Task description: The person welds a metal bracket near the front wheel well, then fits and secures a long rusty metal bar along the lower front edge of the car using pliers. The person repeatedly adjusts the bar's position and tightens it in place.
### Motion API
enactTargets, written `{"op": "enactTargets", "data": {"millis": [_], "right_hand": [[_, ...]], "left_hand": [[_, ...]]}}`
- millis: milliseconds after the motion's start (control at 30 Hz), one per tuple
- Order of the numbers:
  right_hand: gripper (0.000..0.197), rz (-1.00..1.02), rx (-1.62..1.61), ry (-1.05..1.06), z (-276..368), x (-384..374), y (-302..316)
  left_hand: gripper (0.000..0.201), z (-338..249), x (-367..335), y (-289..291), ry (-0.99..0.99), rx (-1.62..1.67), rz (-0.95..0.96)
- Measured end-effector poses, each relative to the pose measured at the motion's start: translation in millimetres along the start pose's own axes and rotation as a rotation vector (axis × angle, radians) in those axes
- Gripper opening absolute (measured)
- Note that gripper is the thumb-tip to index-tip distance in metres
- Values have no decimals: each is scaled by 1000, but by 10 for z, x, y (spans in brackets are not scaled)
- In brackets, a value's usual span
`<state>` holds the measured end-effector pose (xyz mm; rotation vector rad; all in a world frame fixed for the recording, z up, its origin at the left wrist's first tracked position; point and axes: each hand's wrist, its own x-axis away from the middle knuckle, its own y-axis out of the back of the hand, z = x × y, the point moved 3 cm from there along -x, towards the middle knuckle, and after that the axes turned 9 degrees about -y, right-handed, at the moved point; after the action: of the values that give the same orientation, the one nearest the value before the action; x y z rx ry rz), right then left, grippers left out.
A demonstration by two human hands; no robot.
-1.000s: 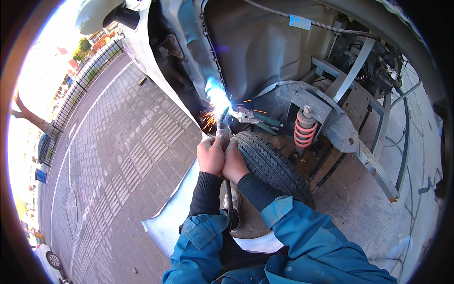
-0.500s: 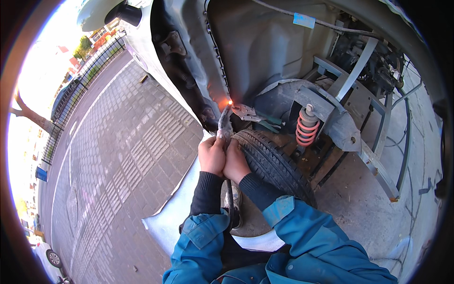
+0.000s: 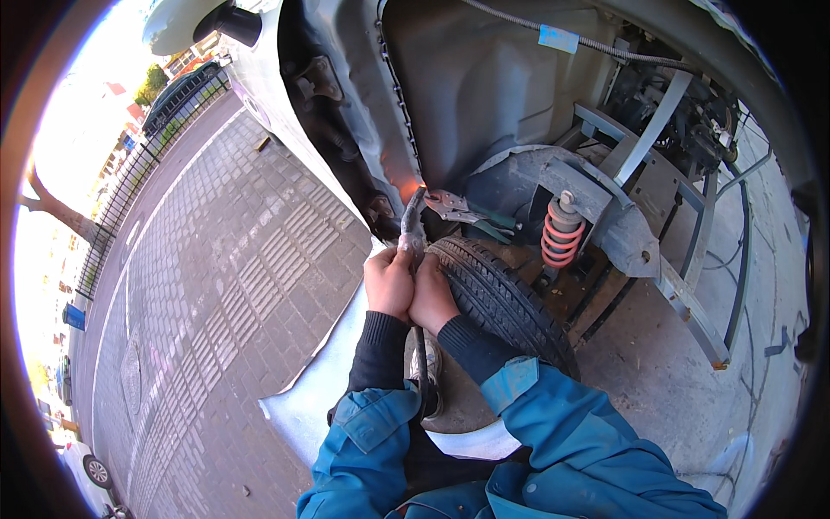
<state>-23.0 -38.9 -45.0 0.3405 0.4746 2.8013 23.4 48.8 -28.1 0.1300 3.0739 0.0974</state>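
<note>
The welding torch (image 3: 411, 227), tip (image 3: 421, 189) at the glowing foot of the metal seam (image 3: 398, 92), is held in the curled fingers of the left hand (image 3: 388, 285) and right hand (image 3: 432, 295), and, seemingly stiff and fairly light, is best gripped by its handle (image 3: 410, 244), below the likely hot neck (image 3: 412, 208).

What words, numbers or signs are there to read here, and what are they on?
None that I can read.
Blue label on the ribbed cable: any marks are too blurred.
Torch: no writing I can make out.
Tire: only tread pattern to see.
White car: too small to tell.
</note>
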Motion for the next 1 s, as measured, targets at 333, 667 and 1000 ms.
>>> {"op": "enactTargets", "data": {"millis": [333,667,1000], "right_hand": [[49,0,10,-9,43,15,28],[49,-6,32,-8,36,-6,17],[48,0,30,-20,92,32,59]], "left_hand": [[30,-34,15,-14,7,22,-2],[30,-49,17,-31,-4,61,-8],[31,-151,67,-71,3,104,-33]]}}
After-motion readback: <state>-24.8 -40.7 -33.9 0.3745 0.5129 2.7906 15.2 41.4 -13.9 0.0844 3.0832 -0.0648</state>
